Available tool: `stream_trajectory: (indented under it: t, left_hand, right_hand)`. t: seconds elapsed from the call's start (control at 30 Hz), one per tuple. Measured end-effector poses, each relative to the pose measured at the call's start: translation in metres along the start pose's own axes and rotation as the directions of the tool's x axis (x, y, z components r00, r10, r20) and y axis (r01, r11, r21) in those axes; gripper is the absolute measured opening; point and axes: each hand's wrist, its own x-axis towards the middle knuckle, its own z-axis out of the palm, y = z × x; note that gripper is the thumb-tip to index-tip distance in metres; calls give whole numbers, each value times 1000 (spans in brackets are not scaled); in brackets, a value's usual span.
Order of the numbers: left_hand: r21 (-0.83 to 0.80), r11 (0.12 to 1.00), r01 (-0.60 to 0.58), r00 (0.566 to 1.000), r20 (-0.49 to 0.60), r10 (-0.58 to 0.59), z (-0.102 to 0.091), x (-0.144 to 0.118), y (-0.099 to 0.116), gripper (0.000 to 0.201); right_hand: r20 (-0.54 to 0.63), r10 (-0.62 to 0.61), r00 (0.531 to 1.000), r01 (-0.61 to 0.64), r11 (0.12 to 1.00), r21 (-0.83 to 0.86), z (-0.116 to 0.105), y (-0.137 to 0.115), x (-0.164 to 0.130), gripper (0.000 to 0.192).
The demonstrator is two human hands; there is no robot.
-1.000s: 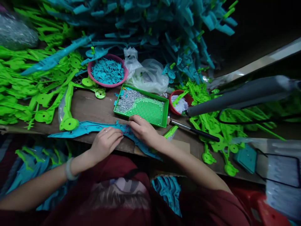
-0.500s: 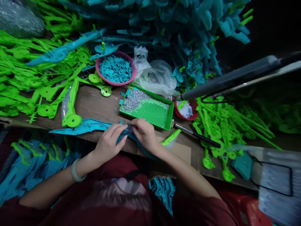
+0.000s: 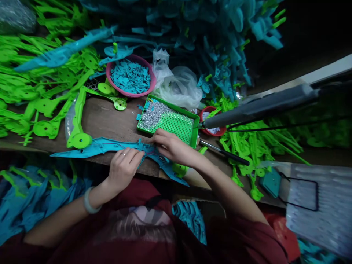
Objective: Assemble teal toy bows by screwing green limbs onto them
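Note:
A long blue plastic bow-shaped part (image 3: 106,145) lies along the table's front edge, its hollow inner side facing up. My left hand (image 3: 125,165) is closed on its middle, fingers curled over the near side. Just above the middle, my right hand (image 3: 173,146) is bent with thumb and fingertips together; whatever they pinch is too small to make out. Near the fingertips a small blue clip-like piece (image 3: 140,143) sits on the part, and a thin reddish wire shows inside. A green curved limb with a round end (image 3: 79,140) touches the part's left portion.
Beyond my hands stands a green perforated tray (image 3: 178,126) of small screws. Behind it are a pink bowl (image 3: 153,86) of small blue pieces and plastic bags (image 3: 183,90). A black-handled screwdriver (image 3: 236,157), red basket (image 3: 222,131) and grey-padded bar (image 3: 264,106) are at right.
My right hand has lifted slightly off the part's middle, uncovering its right portion. My left hand has shifted a little left and down. The whole view has shifted slightly.

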Motion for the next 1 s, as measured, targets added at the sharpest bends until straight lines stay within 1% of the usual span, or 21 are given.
stream_trajectory:
  t: [0.07, 0.13, 0.2, 0.23, 0.27, 0.37, 0.43, 0.5, 0.57, 0.6, 0.7, 0.77, 0.83, 0.93, 1.0]
  left_hand:
    - [12, 1000, -7, 1000, 5, 7, 0, 0, 0, 13]
    - [-3, 1000, -5, 999, 32, 6, 0, -1, 1, 14]
    - [-24, 1000, 10, 998, 68, -8, -1, -2, 4, 15]
    - [-31, 999, 29, 996, 80, -27, -1, -3, 6, 15]
    - [-35, 998, 56, 995, 88, -53, -1, -3, 8, 15]
    - [-45, 993, 108, 989, 109, -103, -1, -4, 12, 17]
    - [-35, 996, 79, 991, 108, -75, -1, -6, 12, 17]
    - [-17, 999, 29, 996, 85, -27, 0, -9, 12, 18]
    - [-12, 1000, 0, 999, 52, 1, 1, -11, 10, 17]
    - [-18, 1000, -11, 999, 34, 11, 1, -13, 9, 17]
    - [-38, 998, -42, 999, -30, 41, 3, -15, 7, 13]
    - [-41, 998, -56, 997, -50, 54, 4, -15, 5, 11]
    - [-41, 997, -65, 997, -38, 63, 5, -16, 4, 11]
    - [-48, 995, -92, 996, -4, 92, 6, -16, 2, 11]
    - [-53, 993, -106, 994, 2, 106, 6, -17, 0, 11]
  right_hand:
    - [-2, 23, 1000, -23, 974, -226, 5, -4, -2, 18]
    - [-40, 26, 999, -41, 903, -428, 14, -7, -7, 21]
    - [-99, -23, 995, -34, 844, -536, 27, -6, -13, 21]
    - [-142, -50, 989, -35, 843, -536, 33, -4, -16, 21]
    - [-197, -70, 978, -40, 864, -502, 40, -1, -18, 20]
    - [-385, -77, 920, -49, 950, -308, 56, 8, -21, 17]
    - [-459, -73, 886, -46, 969, -243, 62, 12, -20, 13]
    - [-489, -48, 871, -84, 966, -245, 64, 12, -19, 11]
    - [-503, 9, 864, -135, 967, -215, 66, 9, -18, 11]
    - [-508, 41, 860, -146, 975, -168, 67, 7, -17, 11]
    - [-507, 89, 857, -111, 994, -14, 70, 4, -15, 9]
    - [-494, 82, 865, -100, 995, -10, 71, 4, -14, 10]
    - [-441, 82, 894, -110, 993, -40, 69, 5, -12, 10]
    - [-298, 107, 948, -132, 989, -65, 61, 5, -8, 12]
    - [-225, 125, 966, -147, 986, -84, 57, 5, -5, 14]
